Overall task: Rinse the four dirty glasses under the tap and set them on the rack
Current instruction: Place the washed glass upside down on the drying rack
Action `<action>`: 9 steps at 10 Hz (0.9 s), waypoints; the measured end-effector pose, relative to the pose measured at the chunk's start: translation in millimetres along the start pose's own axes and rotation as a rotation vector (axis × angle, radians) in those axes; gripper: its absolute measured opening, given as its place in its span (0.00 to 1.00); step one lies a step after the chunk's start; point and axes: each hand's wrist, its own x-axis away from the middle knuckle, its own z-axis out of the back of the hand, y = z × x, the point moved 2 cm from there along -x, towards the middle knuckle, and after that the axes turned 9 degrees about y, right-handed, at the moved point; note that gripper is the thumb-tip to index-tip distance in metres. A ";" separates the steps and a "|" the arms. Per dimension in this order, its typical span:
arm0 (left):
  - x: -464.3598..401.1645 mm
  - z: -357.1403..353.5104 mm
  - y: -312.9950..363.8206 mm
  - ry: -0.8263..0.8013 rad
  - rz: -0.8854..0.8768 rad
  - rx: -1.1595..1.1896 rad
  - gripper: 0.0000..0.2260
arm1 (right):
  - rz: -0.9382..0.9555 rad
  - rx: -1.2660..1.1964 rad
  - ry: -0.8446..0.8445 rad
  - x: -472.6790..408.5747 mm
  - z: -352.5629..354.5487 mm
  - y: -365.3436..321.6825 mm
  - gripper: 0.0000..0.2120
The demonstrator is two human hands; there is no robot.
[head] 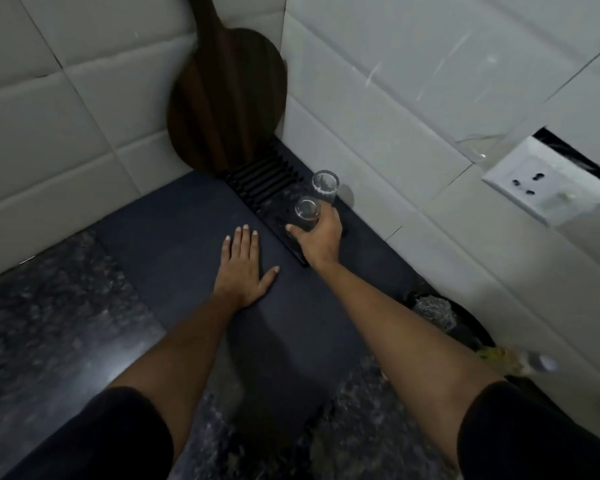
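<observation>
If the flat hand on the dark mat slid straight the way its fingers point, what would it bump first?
Probably the wooden board leaning in the corner. The left hand points up the mat, just missing the ribbed rack, though depth is unclear.

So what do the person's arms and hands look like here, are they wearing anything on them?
Both forearms are bare. Each upper arm is covered by a short black sleeve, the left sleeve and the right sleeve, plain with no visible markings. The left hand and right hand are bare: no gloves, rings, watch or bracelet can be seen.
</observation>
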 end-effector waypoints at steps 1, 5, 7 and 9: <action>2.1 -3.7 0.3 0.069 -0.014 -0.024 0.43 | -0.005 0.030 0.013 -1.0 -10.2 -0.7 0.31; 1.3 -4.5 -0.2 0.089 -0.016 -0.034 0.43 | -0.068 0.029 0.115 10.2 -22.2 -2.8 0.34; 2.5 -4.1 0.3 0.064 -0.010 -0.031 0.43 | -0.089 0.050 0.044 8.1 -11.9 -1.8 0.36; 32.5 -5.4 28.8 -0.003 -0.006 0.008 0.34 | -0.083 0.016 -0.049 34.8 39.7 7.3 0.28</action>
